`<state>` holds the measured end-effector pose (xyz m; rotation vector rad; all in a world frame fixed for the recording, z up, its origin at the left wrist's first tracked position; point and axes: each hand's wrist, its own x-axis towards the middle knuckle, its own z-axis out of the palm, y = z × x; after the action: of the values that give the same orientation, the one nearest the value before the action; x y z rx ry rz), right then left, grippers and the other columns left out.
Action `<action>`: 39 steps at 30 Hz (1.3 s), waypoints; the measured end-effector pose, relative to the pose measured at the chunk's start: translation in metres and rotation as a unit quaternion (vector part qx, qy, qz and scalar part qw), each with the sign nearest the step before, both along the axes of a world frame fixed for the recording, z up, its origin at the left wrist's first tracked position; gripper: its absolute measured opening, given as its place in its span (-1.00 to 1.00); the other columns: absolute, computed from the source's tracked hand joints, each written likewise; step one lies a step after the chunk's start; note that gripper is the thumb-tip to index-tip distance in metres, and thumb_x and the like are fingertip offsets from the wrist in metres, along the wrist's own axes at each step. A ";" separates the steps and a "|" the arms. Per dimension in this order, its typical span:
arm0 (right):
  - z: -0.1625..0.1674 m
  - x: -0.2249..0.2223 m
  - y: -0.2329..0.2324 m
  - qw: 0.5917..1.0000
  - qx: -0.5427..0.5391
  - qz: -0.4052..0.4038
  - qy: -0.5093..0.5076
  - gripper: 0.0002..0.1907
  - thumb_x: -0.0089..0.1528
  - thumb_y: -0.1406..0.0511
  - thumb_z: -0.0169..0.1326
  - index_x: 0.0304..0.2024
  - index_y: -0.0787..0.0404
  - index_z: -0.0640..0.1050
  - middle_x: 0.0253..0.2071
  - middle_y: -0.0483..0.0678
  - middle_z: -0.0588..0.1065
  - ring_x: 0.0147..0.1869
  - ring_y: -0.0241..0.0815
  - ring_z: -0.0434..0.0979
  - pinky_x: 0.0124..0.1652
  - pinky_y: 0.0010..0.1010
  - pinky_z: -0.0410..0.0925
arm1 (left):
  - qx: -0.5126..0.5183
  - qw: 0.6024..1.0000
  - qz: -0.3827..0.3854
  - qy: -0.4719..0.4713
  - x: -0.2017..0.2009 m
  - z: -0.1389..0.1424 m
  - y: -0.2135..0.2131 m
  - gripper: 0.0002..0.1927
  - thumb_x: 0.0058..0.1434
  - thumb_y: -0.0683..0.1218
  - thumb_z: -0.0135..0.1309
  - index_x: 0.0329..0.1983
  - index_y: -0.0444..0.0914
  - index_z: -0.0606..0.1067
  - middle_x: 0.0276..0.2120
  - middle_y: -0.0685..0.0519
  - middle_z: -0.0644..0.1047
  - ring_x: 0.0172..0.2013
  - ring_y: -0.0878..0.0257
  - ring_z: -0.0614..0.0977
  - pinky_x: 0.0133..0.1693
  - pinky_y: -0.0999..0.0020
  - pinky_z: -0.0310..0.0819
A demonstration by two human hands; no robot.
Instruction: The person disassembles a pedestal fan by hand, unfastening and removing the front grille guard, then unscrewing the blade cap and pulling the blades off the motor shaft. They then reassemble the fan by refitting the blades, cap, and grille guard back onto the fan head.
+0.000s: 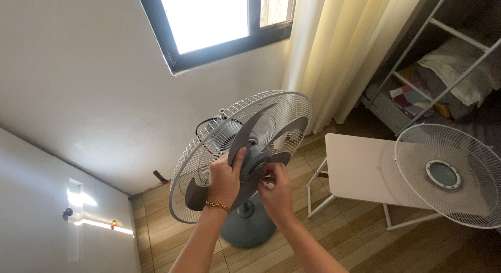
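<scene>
Left hand [225,175] clamped on grey fan blade [245,142], steadying it vs turning. Right hand [276,192] fingers pinched at hub [259,161], blade in rear guard [235,147] on stand. Front guard [449,174] leans on white table [360,168].

A standing fan [245,158] fills the middle of the frame, tilted so its head leans toward the upper right. Its white wire rear guard [206,147] is in place, with the front left uncovered. The grey blade assembly [255,147] sits on the hub at the centre, three curved blades spreading out, one reaching to the lower left edge of the guard. A grey round base [248,228] stands on the tiled floor at lower centre, joined to the head by a short grey pole.
</scene>
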<state>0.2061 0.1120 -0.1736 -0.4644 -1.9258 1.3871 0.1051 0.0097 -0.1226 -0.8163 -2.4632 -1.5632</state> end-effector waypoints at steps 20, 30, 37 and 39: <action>-0.013 -0.003 0.005 0.996 -0.086 0.000 -0.034 -0.43 -0.01 0.54 0.28 0.02 0.24 0.37 -0.11 0.03 0.44 -0.13 -0.24 0.55 -0.17 -0.42 0.50 | -0.102 0.987 0.020 -0.124 -0.003 -0.001 0.004 -0.42 0.38 0.19 -0.06 -0.45 -0.42 0.52 -0.61 -0.20 0.48 -0.57 -0.09 0.56 -0.44 0.10 0.45; -0.011 -0.003 0.013 0.982 -0.139 -0.008 -0.127 -0.68 0.23 0.33 0.22 -0.01 0.26 0.45 -0.17 0.00 0.56 -0.13 -0.18 0.60 -0.16 -0.40 0.46 | -0.055 0.998 0.006 -0.043 -0.007 -0.008 0.007 -0.44 0.37 0.17 -0.03 -0.44 -0.43 0.53 -0.62 -0.18 0.47 -0.61 -0.04 0.53 -0.46 0.12 0.43; -0.014 -0.006 0.013 0.996 -0.059 -0.032 -0.063 -0.45 0.06 0.40 0.33 0.03 0.29 0.38 -0.12 0.02 0.44 -0.14 -0.15 0.54 -0.20 -0.36 0.47 | -0.015 1.000 -0.003 -0.007 -0.008 -0.008 0.009 -0.44 0.38 0.16 -0.04 -0.41 -0.44 0.54 -0.59 -0.17 0.49 -0.57 -0.01 0.53 -0.44 0.13 0.43; -0.013 -0.007 0.013 0.998 -0.043 -0.019 -0.050 -0.49 0.05 0.44 0.30 0.01 0.29 0.40 -0.12 0.00 0.45 -0.13 -0.18 0.55 -0.19 -0.38 0.47 | -0.033 0.999 -0.002 -0.031 -0.009 -0.006 0.010 -0.43 0.38 0.16 -0.04 -0.43 -0.45 0.53 -0.59 -0.16 0.49 -0.58 0.00 0.53 -0.43 0.13 0.43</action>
<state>0.1988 0.1254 -0.1861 -0.6179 -1.9317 1.4513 0.0958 0.0197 -0.1287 -0.7957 -2.5711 -1.5391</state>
